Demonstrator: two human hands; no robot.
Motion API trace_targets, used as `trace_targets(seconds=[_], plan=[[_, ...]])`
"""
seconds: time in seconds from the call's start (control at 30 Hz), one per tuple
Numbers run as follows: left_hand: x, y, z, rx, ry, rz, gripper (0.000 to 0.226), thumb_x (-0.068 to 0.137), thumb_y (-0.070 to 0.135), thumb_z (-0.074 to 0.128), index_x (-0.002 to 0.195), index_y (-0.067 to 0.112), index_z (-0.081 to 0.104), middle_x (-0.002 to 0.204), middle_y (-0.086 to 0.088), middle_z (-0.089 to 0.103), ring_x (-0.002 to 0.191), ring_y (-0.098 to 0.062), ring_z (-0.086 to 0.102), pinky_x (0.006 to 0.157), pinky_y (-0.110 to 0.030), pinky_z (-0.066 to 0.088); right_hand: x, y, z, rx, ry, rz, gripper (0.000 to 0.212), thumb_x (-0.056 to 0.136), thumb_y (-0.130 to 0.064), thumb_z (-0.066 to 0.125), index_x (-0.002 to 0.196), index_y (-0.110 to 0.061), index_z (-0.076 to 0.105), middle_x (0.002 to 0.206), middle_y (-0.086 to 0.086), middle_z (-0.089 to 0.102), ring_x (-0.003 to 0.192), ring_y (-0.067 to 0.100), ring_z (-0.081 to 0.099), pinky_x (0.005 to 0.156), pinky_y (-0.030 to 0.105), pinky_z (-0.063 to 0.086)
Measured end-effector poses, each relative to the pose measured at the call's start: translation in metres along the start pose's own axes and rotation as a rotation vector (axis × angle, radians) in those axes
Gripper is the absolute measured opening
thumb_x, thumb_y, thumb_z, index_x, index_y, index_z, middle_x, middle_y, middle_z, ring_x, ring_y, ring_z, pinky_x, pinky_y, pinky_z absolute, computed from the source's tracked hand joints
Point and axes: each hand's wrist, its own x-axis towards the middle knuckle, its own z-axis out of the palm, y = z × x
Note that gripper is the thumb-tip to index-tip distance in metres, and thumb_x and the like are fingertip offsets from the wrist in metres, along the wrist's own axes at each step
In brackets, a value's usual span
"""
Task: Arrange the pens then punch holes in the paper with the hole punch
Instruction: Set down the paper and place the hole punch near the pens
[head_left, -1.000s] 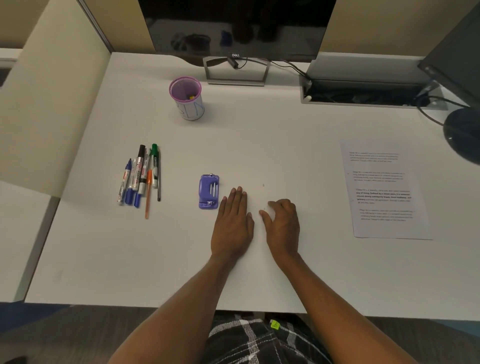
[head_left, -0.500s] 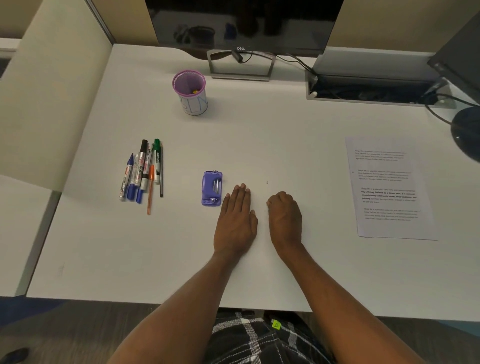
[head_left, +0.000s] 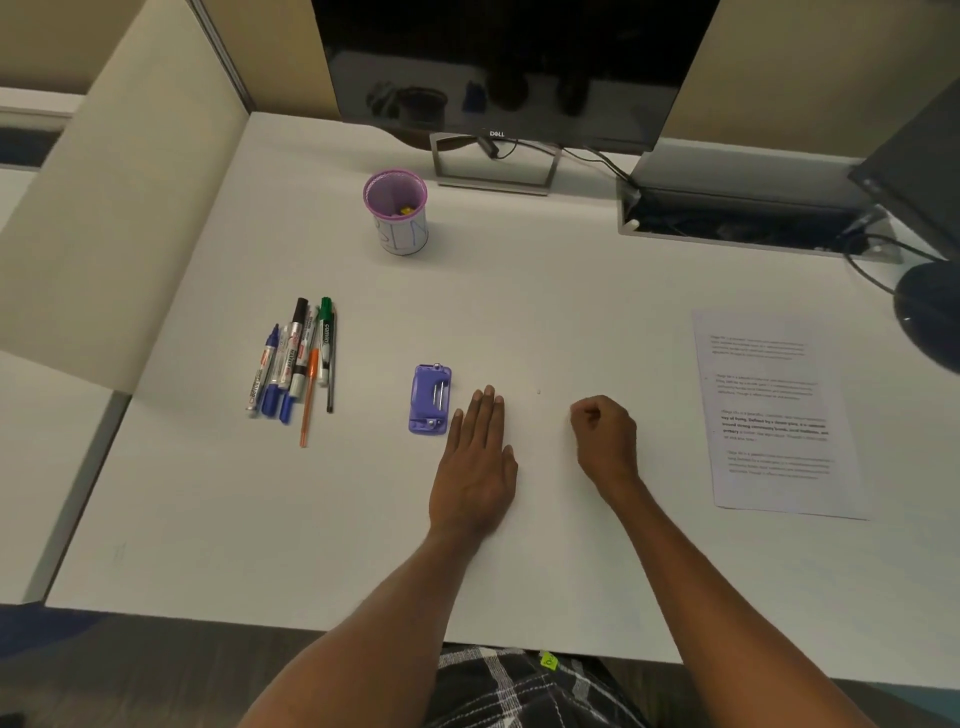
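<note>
Several pens and markers (head_left: 298, 364) lie side by side on the left of the white desk (head_left: 519, 291). A purple mesh pen cup (head_left: 396, 212) stands upright behind them, holding only a small yellow item. The purple hole punch (head_left: 430, 398) lies flat near the desk's middle. A printed sheet of paper (head_left: 774, 415) lies at the right. My left hand (head_left: 477, 462) rests flat on the desk, fingers together, just right of the punch and not touching it. My right hand (head_left: 605, 439) is curled into a loose fist with nothing in it, between the punch and the paper.
A monitor on a stand (head_left: 496, 161) lines the back edge. An open cable tray (head_left: 737, 221) with wires sits back right, and a dark round base (head_left: 935, 312) stands at the far right. A beige partition (head_left: 119, 197) walls the left side.
My right hand has moved right, away from the left hand, and curled tighter into a fist. The left hand stays flat beside the punch. The camera view shifted slightly.
</note>
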Motion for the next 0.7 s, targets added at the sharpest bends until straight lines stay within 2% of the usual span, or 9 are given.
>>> trace_targets(seconds=[0.13,0.3,0.4,0.5,0.6,0.7], plan=[[0.001,-0.002,0.002,0.003,-0.034,-0.014,0.067,0.109,0.031,0.031,0.167,0.013,0.004,0.174,0.002,-0.005,0.162,-0.014,-0.005,0.131,-0.035,0.003,0.013,-0.026,-0.005,0.113,0.004,-0.026,0.011,0.099,-0.012,0.062,0.096,-0.005,0.071,0.096,0.005,0.072,0.089,0.021,0.067,0.075,0.022,0.049],[0.002,-0.003,0.005,0.013,-0.062,-0.027,0.065,0.110,0.038,0.025,0.165,0.018,-0.003,0.173,0.005,-0.011,0.161,-0.013,-0.009,0.130,-0.036,-0.005,0.042,-0.109,0.012,0.112,-0.013,-0.278,0.010,0.097,-0.009,0.062,0.097,-0.005,0.072,0.100,0.008,0.071,0.087,0.018,0.065,0.074,0.018,0.051],[0.002,-0.003,0.006,0.017,-0.053,-0.029,0.066,0.110,0.039,0.025,0.167,0.018,-0.001,0.174,0.005,-0.009,0.161,-0.011,-0.008,0.132,-0.033,-0.008,0.064,-0.170,0.026,0.077,-0.023,-0.444,0.009,0.097,-0.007,0.062,0.097,-0.003,0.071,0.100,0.009,0.068,0.087,0.019,0.062,0.071,0.011,0.044],[0.002,-0.004,0.006,0.006,-0.040,-0.024,0.066,0.110,0.039,0.029,0.167,0.018,0.004,0.175,0.004,-0.003,0.162,-0.010,-0.005,0.129,-0.032,-0.002,0.093,-0.225,0.042,0.011,-0.025,-0.568,0.011,0.099,-0.013,0.061,0.099,-0.005,0.068,0.100,0.007,0.065,0.085,0.015,0.057,0.064,0.005,0.036],[0.002,-0.003,0.004,0.005,-0.047,-0.021,0.067,0.109,0.040,0.032,0.167,0.017,0.008,0.176,0.003,0.002,0.162,-0.012,0.001,0.129,-0.033,0.002,0.124,-0.267,0.061,-0.069,0.000,-0.647,0.013,0.101,-0.020,0.060,0.100,-0.009,0.067,0.099,0.002,0.061,0.084,0.012,0.053,0.061,0.007,0.031],[0.005,-0.002,0.001,0.028,-0.066,-0.008,0.068,0.105,0.037,0.043,0.165,0.013,0.023,0.175,-0.001,0.015,0.162,-0.016,0.013,0.127,-0.035,0.009,0.154,-0.295,0.085,-0.183,-0.019,-0.674,0.013,0.101,-0.023,0.061,0.100,-0.012,0.068,0.101,0.005,0.063,0.085,0.013,0.054,0.067,0.017,0.040]])
